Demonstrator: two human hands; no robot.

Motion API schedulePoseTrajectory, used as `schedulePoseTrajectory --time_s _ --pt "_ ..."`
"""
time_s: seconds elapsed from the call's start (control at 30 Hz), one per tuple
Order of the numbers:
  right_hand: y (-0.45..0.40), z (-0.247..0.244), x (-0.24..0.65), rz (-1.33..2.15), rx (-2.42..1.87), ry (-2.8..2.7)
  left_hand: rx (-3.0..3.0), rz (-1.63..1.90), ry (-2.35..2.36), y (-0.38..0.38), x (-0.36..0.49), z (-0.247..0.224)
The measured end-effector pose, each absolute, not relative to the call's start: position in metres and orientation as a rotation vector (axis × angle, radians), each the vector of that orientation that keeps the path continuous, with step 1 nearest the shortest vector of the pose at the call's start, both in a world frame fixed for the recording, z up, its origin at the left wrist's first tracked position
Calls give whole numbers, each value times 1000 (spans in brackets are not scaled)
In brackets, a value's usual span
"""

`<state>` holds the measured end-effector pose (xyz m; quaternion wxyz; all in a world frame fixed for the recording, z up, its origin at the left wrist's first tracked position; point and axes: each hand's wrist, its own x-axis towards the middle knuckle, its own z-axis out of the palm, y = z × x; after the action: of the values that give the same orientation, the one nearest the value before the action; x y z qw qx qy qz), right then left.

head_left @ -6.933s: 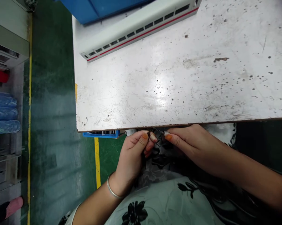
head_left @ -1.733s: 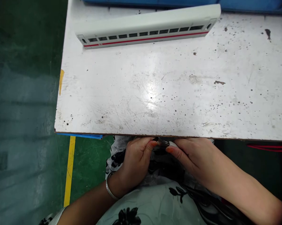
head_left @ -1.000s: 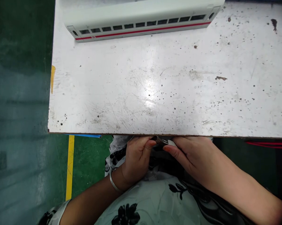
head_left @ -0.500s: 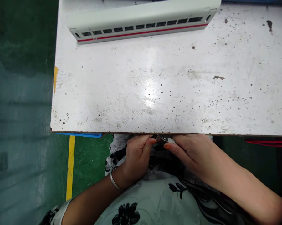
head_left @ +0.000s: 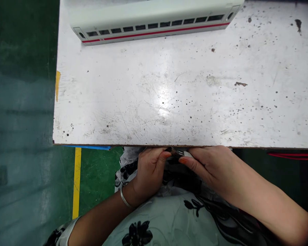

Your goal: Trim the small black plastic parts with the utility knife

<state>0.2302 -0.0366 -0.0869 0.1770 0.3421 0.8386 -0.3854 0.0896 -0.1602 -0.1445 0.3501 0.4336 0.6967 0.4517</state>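
My left hand [head_left: 151, 169] is closed at the table's front edge, its thumb pressed against the fingers. Close by on the right, my right hand [head_left: 211, 167] is closed too, with the thumb pointing left. Between the two thumbs shows a small dark and shiny piece [head_left: 178, 152] with a pale end near my right hand. It is mostly hidden by the fingers and the table edge, so I cannot make out what it is. A white model train car [head_left: 154, 21] with a red stripe and dark windows lies across the far part of the table.
The white, scratched table [head_left: 143, 89] spans the view above my hands. Something blue [head_left: 92, 147] sticks out under its front left edge, and a red object [head_left: 293, 156] lies below the edge at right. A yellow line [head_left: 77, 184] marks the green floor.
The train car and the table's left edge appear slightly further left and up in the view. Both hands stay in nearly the same place and pose.
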Motion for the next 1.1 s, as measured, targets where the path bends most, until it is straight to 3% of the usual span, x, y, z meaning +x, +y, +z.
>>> schedulePoseTrajectory --time_s 0.47,0.87,1.1 --pt "-38 -92 231 -1154 976 2474 1015 1163 1754 -160 88 -143" --pt "-51 -81 238 -1643 1030 2464 373 1196 1241 -170 85 -108" --pt "-69 -73 241 -1587 926 2875 393 1215 1122 -180 85 -97"
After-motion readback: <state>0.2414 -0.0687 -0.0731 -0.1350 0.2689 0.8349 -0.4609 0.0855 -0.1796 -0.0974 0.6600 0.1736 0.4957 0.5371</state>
